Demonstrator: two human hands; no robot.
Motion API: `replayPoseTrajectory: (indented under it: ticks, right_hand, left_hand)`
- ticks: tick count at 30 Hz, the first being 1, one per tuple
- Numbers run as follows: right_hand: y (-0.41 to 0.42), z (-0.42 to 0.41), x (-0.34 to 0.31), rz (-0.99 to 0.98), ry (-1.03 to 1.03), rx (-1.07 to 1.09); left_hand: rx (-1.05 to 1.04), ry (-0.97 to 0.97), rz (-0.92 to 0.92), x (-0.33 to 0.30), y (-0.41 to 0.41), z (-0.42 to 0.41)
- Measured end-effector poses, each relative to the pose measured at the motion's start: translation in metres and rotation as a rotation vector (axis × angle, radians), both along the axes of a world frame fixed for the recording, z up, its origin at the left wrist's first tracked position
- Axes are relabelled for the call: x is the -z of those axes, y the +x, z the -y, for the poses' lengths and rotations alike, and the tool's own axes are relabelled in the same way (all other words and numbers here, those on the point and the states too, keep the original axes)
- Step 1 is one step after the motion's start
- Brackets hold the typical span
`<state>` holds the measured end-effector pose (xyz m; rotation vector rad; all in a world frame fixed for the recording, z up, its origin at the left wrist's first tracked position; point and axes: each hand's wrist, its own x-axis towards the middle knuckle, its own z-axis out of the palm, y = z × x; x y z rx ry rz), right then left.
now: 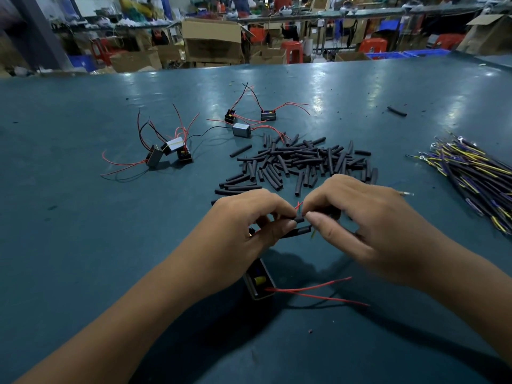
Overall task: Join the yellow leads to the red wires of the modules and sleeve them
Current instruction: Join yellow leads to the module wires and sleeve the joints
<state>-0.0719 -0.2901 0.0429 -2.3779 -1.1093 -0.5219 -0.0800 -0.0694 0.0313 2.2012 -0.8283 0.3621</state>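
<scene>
Green table (pixel 83 245) lies open around both hands' fingers (pixel 288 225) pinching sleeve (pixel 300 218).

Open teal worktop (pixel 69 245) at 9 o'clock, wide lane. Sleeve pile (pixel 299 164) blocks 12 o'clock, just past both hands. Lead bundle (pixel 476 173) crowds 2 o'clock edge. Module cluster (pixel 169 151) at 11 o'clock, red wires trailing outward. Three more modules (pixel 243 120) behind pile. Near module (pixel 259 278) at 6 o'clock between forearms, red wires (pixel 313 289) sprawling toward 4. Bare strip between pile and leads.
</scene>
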Motion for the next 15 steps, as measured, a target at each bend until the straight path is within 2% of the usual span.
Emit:
replayPoseTrajectory:
  ticks: [5, 11, 15]
  right_hand:
    - [0.000, 0.003, -0.002, -0.114, 0.078, 0.002]
    - [0.000, 0.002, -0.002, -0.131, 0.085, -0.060]
    - [0.006, 0.012, -0.006, -0.115, 0.025, -0.060]
  left_hand:
    - [-0.003, -0.126, -0.122, -0.003, -0.001, 0.001]
    - [0.011, -0.166, -0.159, -0.001, -0.004, 0.005]
    - [0.011, -0.241, -0.289, -0.002, -0.002, 0.003]
